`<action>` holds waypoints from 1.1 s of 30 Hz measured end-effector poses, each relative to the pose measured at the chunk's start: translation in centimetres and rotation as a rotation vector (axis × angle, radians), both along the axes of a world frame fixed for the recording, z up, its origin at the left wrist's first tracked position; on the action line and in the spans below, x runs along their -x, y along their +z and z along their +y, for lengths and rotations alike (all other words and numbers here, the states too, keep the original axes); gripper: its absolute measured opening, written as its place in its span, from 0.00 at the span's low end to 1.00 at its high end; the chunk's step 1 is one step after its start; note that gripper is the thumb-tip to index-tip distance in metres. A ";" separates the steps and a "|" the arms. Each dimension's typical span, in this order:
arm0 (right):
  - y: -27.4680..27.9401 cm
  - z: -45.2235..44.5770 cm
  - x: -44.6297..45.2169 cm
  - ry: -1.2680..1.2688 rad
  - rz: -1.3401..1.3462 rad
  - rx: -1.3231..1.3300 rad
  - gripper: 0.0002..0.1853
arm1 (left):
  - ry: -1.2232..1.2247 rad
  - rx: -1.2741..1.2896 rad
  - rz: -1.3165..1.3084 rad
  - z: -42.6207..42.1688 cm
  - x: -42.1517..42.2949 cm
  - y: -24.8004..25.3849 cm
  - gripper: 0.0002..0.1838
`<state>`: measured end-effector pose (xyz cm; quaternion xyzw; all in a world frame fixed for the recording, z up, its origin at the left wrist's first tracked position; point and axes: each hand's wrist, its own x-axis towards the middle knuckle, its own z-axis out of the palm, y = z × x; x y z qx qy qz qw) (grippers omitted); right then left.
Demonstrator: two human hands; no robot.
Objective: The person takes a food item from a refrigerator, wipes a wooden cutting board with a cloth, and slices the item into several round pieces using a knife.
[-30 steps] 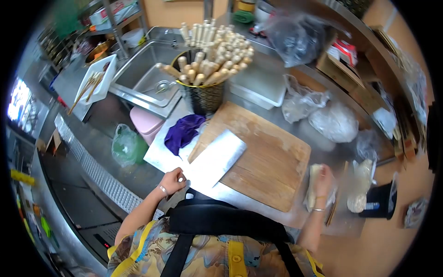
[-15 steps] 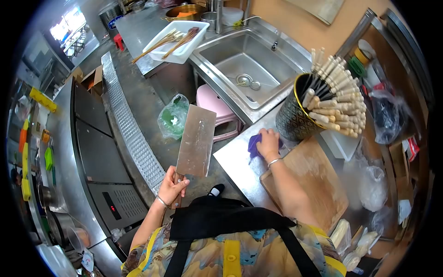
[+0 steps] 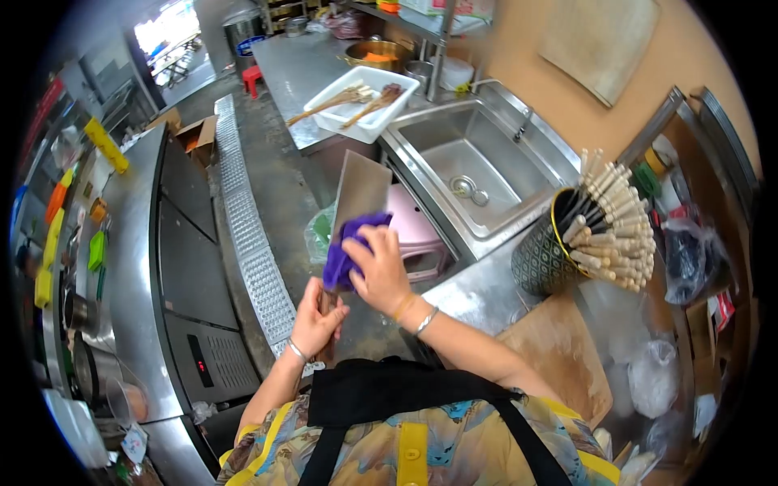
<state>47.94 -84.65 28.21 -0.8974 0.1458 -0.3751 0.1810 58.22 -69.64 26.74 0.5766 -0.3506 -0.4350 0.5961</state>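
My left hand (image 3: 314, 322) is wrapped round the wooden handle of a cleaver (image 3: 361, 188), whose broad blade points up and away from me. Against the lower part of the blade, my right hand (image 3: 379, 267) presses a bunched purple cloth (image 3: 344, 257), which hides that part. Behind the blade are a pink stool (image 3: 412, 223) and a green plastic bag (image 3: 319, 231) on the floor. To the right, a wooden cutting board (image 3: 559, 348) lies on the metal counter (image 3: 478, 296).
A patterned bin (image 3: 535, 257) of wooden-handled tools stands by the sink (image 3: 470, 154). Beyond the sink's left side is a white tray (image 3: 369, 121) with skewers. A metal cabinet (image 3: 198, 267) runs along the left.
The view has turned right. My right hand has lifted the purple cloth off the counter and brought it onto the cleaver blade, which my left hand still holds by the handle.
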 end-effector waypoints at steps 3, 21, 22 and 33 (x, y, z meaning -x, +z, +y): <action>-6.6 -1.5 0.9 0.077 0.182 -0.082 0.22 | 0.179 0.099 0.007 0.5 -3.2 0.9 0.16; -3.8 -1.4 -0.7 0.178 0.143 -0.031 0.19 | 0.270 0.353 0.200 2.9 -4.2 6.6 0.14; -5.9 -2.4 -0.4 0.111 0.075 -0.254 0.17 | 0.246 0.452 0.361 2.9 -4.4 7.4 0.13; 9.6 2.3 2.1 0.461 -0.274 0.206 0.23 | -0.726 0.064 1.749 1.2 -1.6 3.1 0.17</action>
